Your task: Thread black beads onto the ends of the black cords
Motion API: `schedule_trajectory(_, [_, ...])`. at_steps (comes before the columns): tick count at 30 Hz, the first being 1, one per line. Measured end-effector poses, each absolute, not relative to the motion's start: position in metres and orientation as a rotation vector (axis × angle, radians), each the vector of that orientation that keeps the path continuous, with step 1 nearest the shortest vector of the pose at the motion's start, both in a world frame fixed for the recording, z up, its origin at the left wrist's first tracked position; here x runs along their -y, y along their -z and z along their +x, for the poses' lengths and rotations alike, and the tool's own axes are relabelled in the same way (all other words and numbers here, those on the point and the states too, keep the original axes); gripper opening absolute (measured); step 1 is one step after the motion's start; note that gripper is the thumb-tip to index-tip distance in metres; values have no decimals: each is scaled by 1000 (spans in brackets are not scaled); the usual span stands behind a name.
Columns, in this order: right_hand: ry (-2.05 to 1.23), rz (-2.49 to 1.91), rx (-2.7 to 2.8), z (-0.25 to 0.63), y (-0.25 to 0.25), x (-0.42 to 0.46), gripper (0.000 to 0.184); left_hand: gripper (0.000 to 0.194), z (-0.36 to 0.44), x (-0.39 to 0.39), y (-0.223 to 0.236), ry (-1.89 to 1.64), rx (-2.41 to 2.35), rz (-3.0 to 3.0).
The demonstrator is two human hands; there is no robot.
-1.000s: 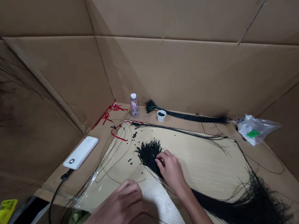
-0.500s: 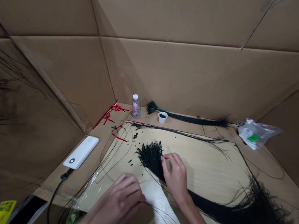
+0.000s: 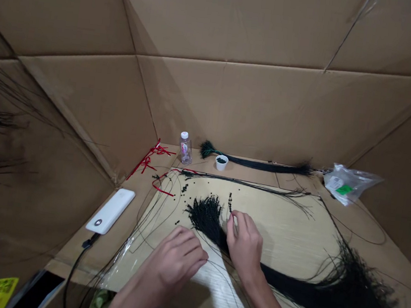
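My right hand [image 3: 245, 241] pinches a thin strand with small black beads [image 3: 230, 203] at its tip, which stands up above the fingertips. Right under that hand lies a thick bundle of black strands [image 3: 207, 216], its beaded end fanned out at the left. Closer to me, my left hand [image 3: 181, 258] is closed, thumb against fingers, on thin black strands [image 3: 226, 272] that trail off to the right. Loose black beads [image 3: 185, 188] are scattered on the board left of the bundle's beaded end.
Cardboard walls [image 3: 219, 101] surround the pale board [image 3: 293, 234]. Along the back are a clear bottle [image 3: 185, 150], a white cup [image 3: 221, 163] of dark beads, another strand bundle [image 3: 264, 166] and a plastic bag [image 3: 351, 184]. A white power bank [image 3: 111, 211] with a cable lies left, near red ribbon [image 3: 148, 159].
My right hand has lifted a beaded strand clear of the bundle's fanned end. My left hand has moved up and slightly right, nearer the bundle. The view has shifted slightly.
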State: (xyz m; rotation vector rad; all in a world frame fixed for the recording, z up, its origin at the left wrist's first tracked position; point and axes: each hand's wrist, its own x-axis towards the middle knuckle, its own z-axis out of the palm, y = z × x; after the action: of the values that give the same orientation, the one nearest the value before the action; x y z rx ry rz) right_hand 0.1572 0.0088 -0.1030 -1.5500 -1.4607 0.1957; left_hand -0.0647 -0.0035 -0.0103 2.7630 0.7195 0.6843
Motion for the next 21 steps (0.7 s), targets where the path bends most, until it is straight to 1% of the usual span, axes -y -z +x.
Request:
schedule_trajectory(4, [-212, -1567, 1390, 159, 101, -10, 22, 24, -60, 3, 12, -681, -697, 2767])
schedule_trajectory(6, [-278, -1535, 1362, 159, 98, -10, 21, 24, -58, 4, 12, -670, -720, 2734])
schedule_trajectory(9, [-418, -1448, 1361, 160, 89, -6, 22, 24, -54, 0, 10, -755, -787, 2720])
schedule_trajectory(12, [-616, -1327, 1432, 163, 74, 3, 24, 23, -49, -10, 1, -848, -764, 2911])
schedule_trajectory(16, [-871, -1182, 1548, 172, 48, 16, 22, 19, -38, -18, -17, -817, -519, 3229])
schedule_trajectory(21, [-1407, -1000, 1456, 180, 25, 37, 28, 30, -33, -6, -27, -897, -372, 3245])
